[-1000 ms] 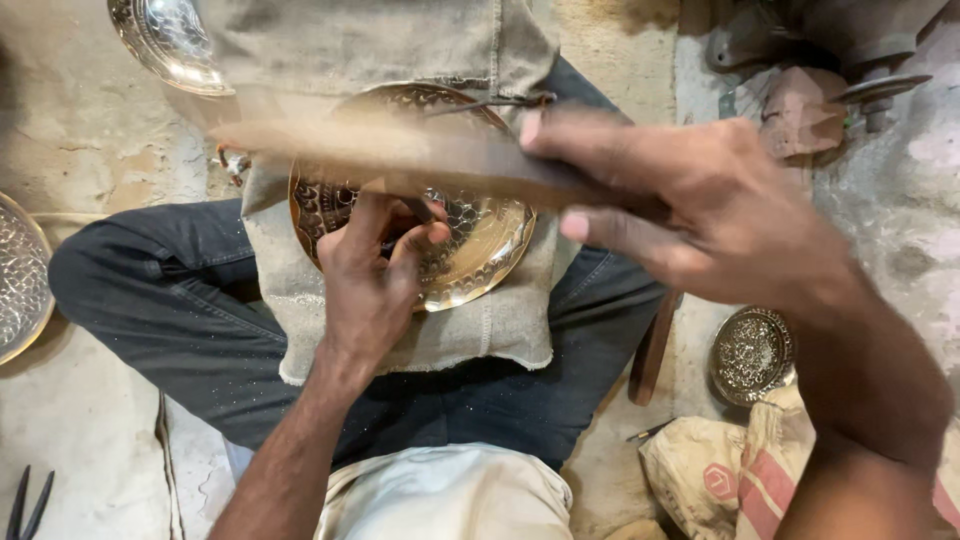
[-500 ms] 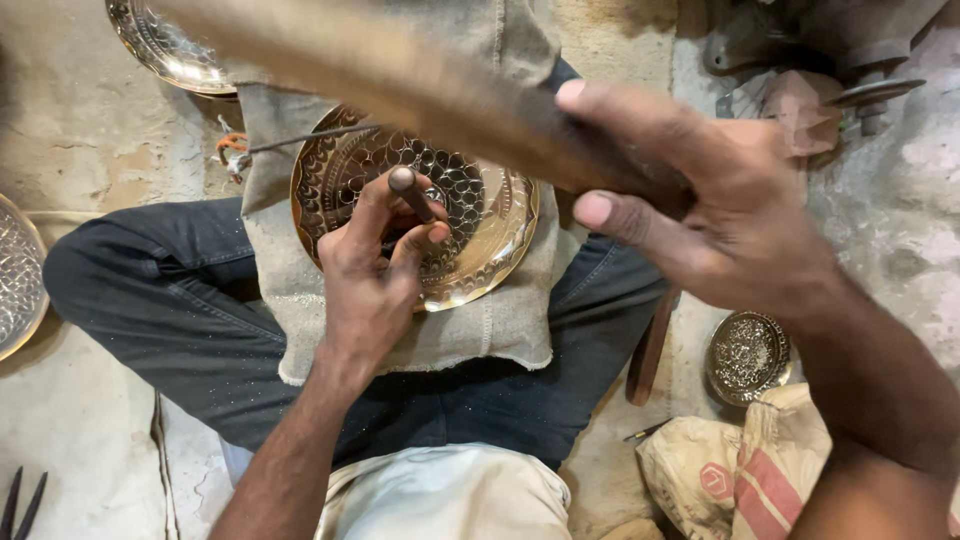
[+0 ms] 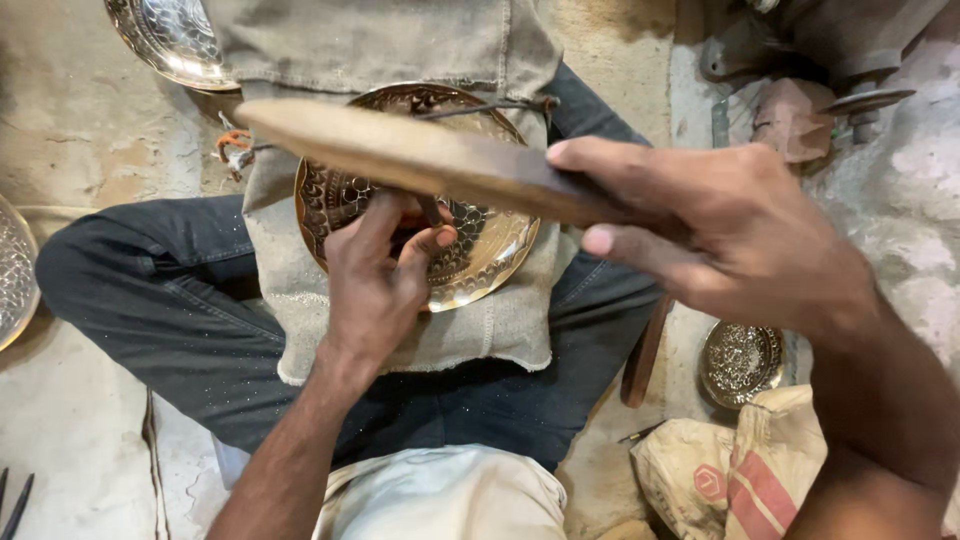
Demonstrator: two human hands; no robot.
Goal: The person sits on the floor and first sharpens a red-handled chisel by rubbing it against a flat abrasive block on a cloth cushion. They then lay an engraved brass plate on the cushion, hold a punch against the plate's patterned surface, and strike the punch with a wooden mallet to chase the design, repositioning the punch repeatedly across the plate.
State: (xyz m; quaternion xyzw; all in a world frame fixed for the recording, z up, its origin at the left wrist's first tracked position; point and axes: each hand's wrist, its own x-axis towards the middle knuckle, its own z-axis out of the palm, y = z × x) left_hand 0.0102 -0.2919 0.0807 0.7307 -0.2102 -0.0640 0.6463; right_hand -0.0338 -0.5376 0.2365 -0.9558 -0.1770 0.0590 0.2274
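A round brass plate (image 3: 480, 255) with embossed patterns lies on a burlap cloth (image 3: 470, 335) over my crossed legs. My left hand (image 3: 375, 275) rests on the plate and pinches a thin dark metal punch (image 3: 430, 208) against its surface. My right hand (image 3: 720, 235) grips one end of a long flat wooden stick (image 3: 420, 155), which lies across above the plate and the punch. The stick hides the plate's upper middle.
Another embossed metal plate (image 3: 170, 45) lies at the top left and one (image 3: 12, 275) at the left edge. A small patterned bowl (image 3: 742, 360) sits on the floor right of my knee, beside printed sacks (image 3: 740, 470). Metal tool parts (image 3: 800, 110) stand at the top right.
The wooden stick swung up and tilted half a second ago, and has now come back down to lie level over the punch. My left hand stayed on the plate.
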